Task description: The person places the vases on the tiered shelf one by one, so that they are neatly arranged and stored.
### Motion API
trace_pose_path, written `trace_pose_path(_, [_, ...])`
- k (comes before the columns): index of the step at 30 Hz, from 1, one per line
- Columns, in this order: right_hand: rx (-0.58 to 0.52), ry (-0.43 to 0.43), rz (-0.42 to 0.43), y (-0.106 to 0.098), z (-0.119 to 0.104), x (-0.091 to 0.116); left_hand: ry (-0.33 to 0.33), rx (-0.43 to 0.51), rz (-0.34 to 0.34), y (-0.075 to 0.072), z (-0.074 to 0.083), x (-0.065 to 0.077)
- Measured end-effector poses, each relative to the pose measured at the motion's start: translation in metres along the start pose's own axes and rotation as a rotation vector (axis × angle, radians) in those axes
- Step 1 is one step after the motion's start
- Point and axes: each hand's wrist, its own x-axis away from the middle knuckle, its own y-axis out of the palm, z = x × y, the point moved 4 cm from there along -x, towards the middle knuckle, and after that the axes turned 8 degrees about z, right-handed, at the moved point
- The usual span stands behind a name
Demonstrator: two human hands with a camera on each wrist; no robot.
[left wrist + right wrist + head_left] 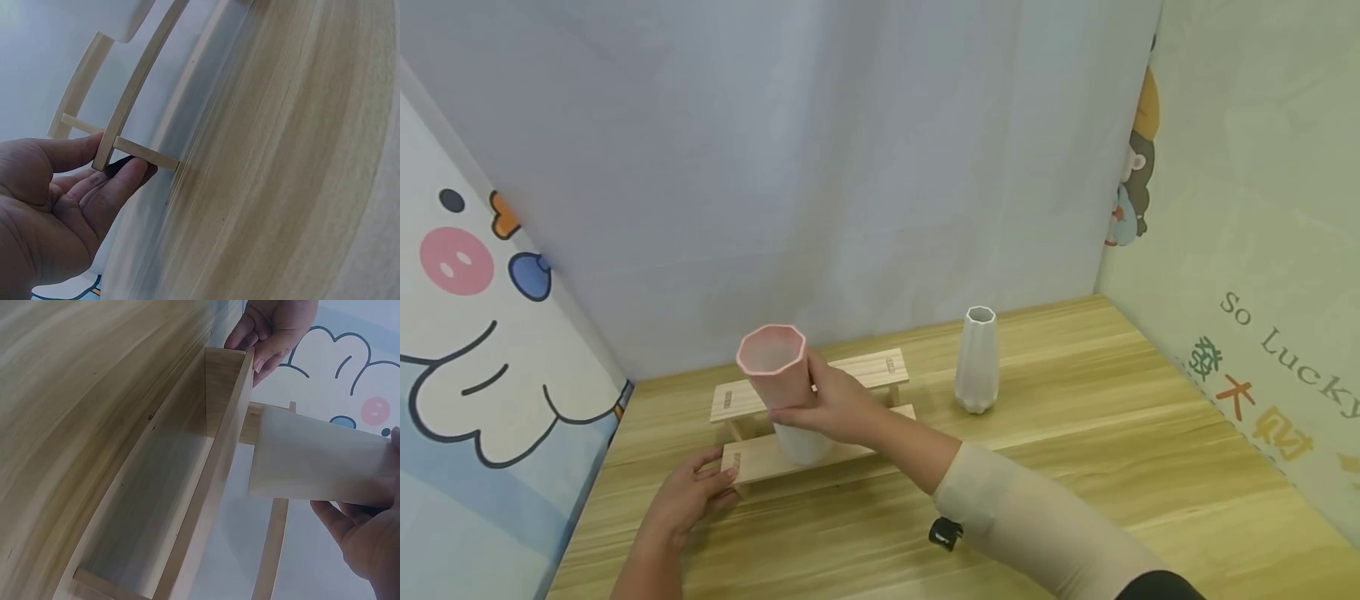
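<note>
While the left hand (688,492) pinches the left end of a pale wooden two-tier stand, its thumb on top and its fingers beneath the lower plank (756,462), the right hand (842,404) grips a tall faceted vase (782,387), pink at the top and white toward the base, with its fingers and thumb curled round the middle. That vase has its eight-sided mouth facing up and its white base over the lower plank, in front of the upper plank (872,369), whose middle it hides in the head view; whether the base touches the wood I cannot tell. To the right of the stand, and apart from it, a slim white vase with ribbed sides (977,362) stands upright on the yellowish wood-grain tabletop (1112,433). A cream sleeve (1037,517) covers the right forearm, with a small black object (945,533) just beside it. Behind the table hangs a plain grey-white curtain (925,167), between a cartoon-printed panel (497,333) on the left and a pale green lettered panel (1262,208) on the right.
</note>
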Motion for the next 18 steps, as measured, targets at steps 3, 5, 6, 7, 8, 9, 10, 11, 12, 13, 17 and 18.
trace_pose_path(3, [0.020,-0.009,-0.004,0.004,-0.002,-0.003,-0.002,-0.007,-0.002,0.000,0.000,0.000])
trace_pose_path(5, [0.029,-0.014,-0.010,0.007,-0.003,-0.004,-0.005,-0.013,-0.001,0.000,0.000,0.000])
trace_pose_path(6, [0.027,-0.016,-0.013,0.009,-0.004,-0.005,-0.006,-0.018,-0.001,0.000,0.000,0.000])
trace_pose_path(7, [0.025,-0.017,-0.017,0.011,-0.004,-0.005,-0.006,-0.021,-0.001,0.000,0.000,0.001])
trace_pose_path(8, [0.023,-0.017,-0.019,0.012,-0.005,-0.005,-0.007,-0.024,0.000,0.000,0.000,0.001])
trace_pose_path(9, [0.018,-0.017,-0.019,0.013,-0.006,-0.005,-0.006,-0.024,0.001,0.000,0.000,0.001])
trace_pose_path(10, [0.019,-0.020,-0.019,0.014,-0.006,-0.006,-0.006,-0.025,0.002,0.000,0.000,0.000])
trace_pose_path(11, [0.020,-0.023,-0.019,0.015,-0.007,-0.006,-0.005,-0.025,0.002,0.000,-0.001,0.000])
trace_pose_path(12, [0.021,-0.024,-0.018,0.016,-0.007,-0.006,-0.002,-0.030,0.002,0.000,-0.001,-0.001])
trace_pose_path(13, [0.022,-0.024,-0.016,0.017,-0.008,-0.007,-0.001,-0.032,0.003,0.000,-0.002,-0.001])
trace_pose_path(17, [0.026,-0.019,-0.008,0.021,-0.008,-0.009,-0.001,-0.033,0.002,-0.001,-0.003,-0.002])
trace_pose_path(18, [0.024,-0.017,-0.008,0.022,-0.008,-0.010,0.000,-0.031,0.002,-0.001,-0.003,-0.002])
